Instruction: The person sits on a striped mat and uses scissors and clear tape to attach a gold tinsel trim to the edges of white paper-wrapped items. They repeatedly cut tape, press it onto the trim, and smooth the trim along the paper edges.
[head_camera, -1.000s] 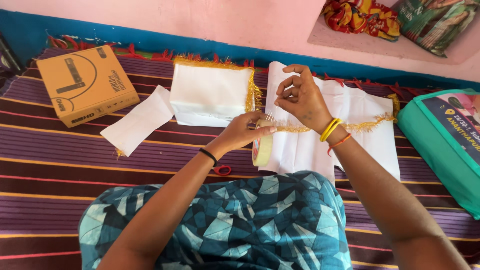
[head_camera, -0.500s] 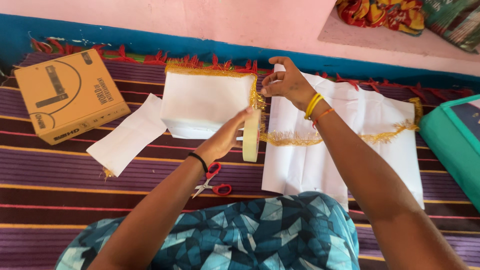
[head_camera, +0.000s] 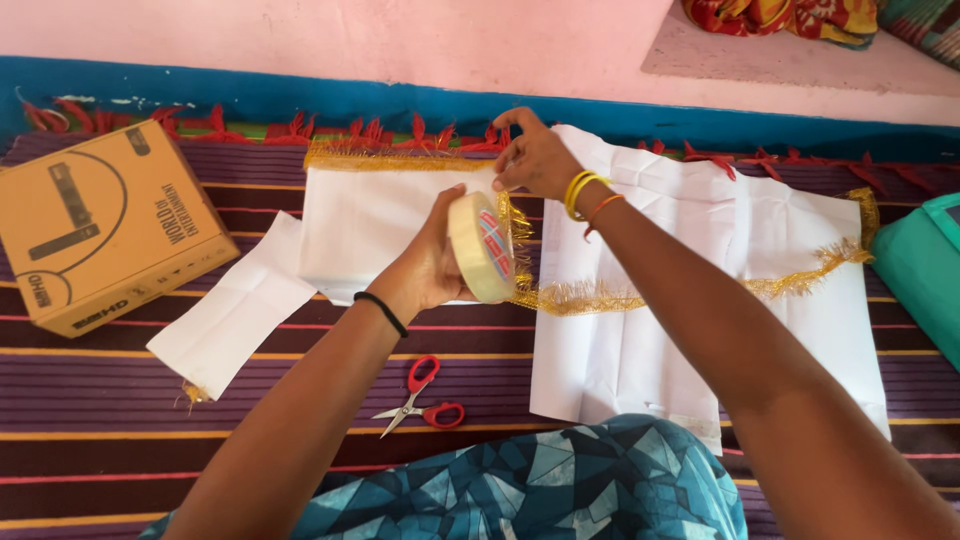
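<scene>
Striped purple matting (head_camera: 120, 400) covered the floor below a pink wall with a blue base band. At the middle of the scene a roll of clear tape (head_camera: 482, 247) stood on edge in the air, gripped by the left hand (head_camera: 432, 262), whose fingers were curled around its left side. The right hand (head_camera: 532, 157) was just beyond it, fingertips pinched together at the roll's far edge, seemingly on the tape's loose end, though the strip itself was too thin to make out. That wrist wore yellow and orange bangles (head_camera: 583, 192); the left wrist bore a thin black band (head_camera: 381, 312).

Beneath both hands lay white paper sheets trimmed with gold tinsel fringe (head_camera: 590, 297): a folded sheet (head_camera: 370, 225) to the left and a wider sheet (head_camera: 720, 290) to the right. A smaller white piece (head_camera: 232, 320) lay further left. Red-handled scissors (head_camera: 425, 398) rested on the mat, near, below the left forearm. A brown cardboard box (head_camera: 100, 235) sat at the far left, and a teal bag (head_camera: 925, 270) touched the right edge.
</scene>
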